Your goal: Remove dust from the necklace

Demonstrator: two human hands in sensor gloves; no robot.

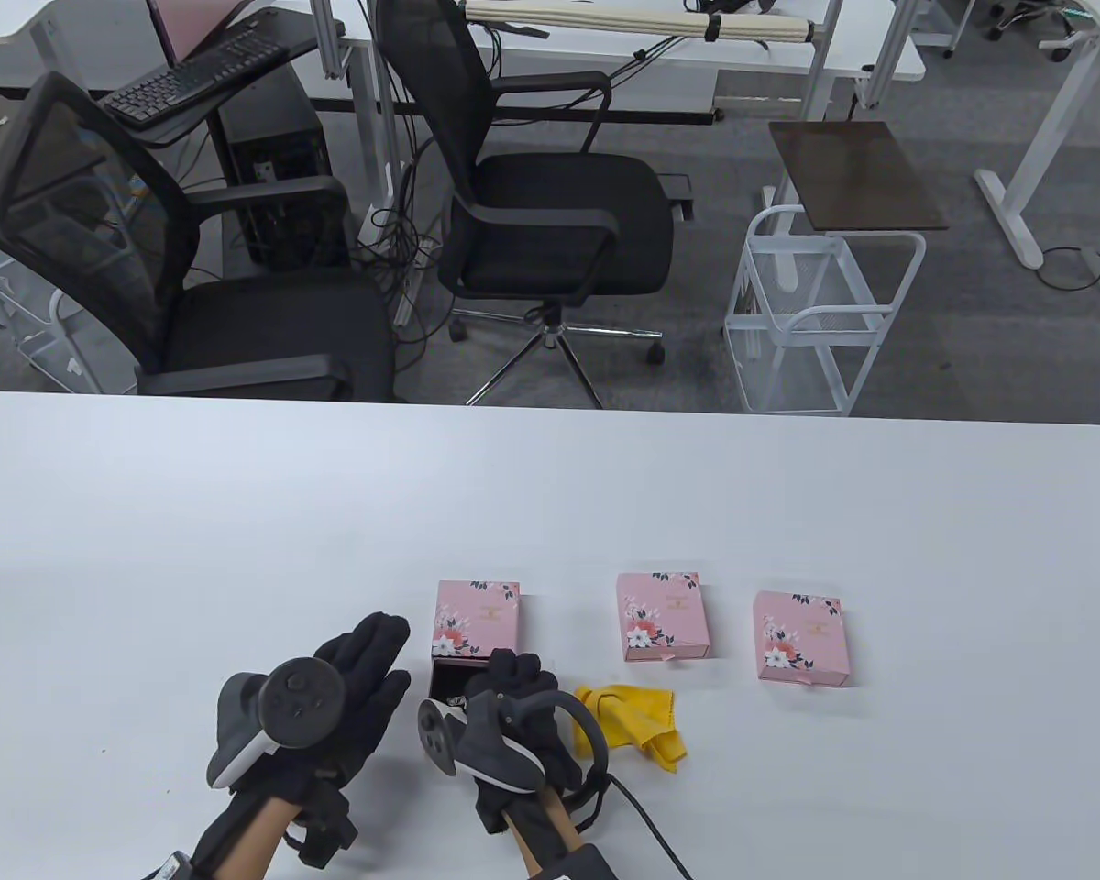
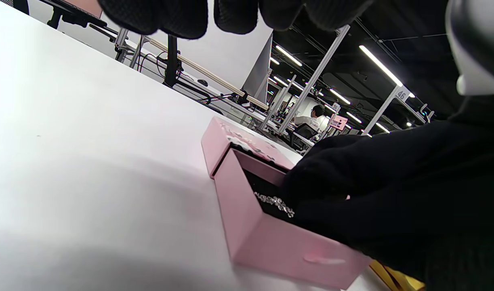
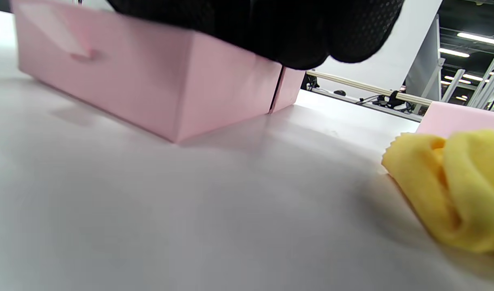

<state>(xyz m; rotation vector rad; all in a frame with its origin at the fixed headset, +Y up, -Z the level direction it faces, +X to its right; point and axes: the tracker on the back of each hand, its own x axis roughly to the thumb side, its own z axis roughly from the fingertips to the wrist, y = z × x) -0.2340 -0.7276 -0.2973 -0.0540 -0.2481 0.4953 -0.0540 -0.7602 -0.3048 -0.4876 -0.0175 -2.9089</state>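
The leftmost pink flowered box [image 1: 477, 616] has its drawer [image 2: 267, 238] pulled out toward me, showing a black lining. A silver necklace [image 2: 273, 201] lies in the drawer. My right hand [image 1: 511, 676] reaches into the drawer with curled fingers [image 2: 343, 182] that close over the necklace; most of the chain is hidden beneath them. My left hand [image 1: 378, 655] is held just left of the box, fingers straight, holding nothing. A crumpled yellow cloth [image 1: 632, 722] lies on the table right of my right hand, also close by in the right wrist view [image 3: 453, 190].
Two more closed pink boxes [image 1: 662, 616] [image 1: 800, 637] sit in a row to the right on the white table [image 1: 238, 513]. Beyond the table's far edge stand two black office chairs [image 1: 550, 220] and a white wire cart [image 1: 816, 321].
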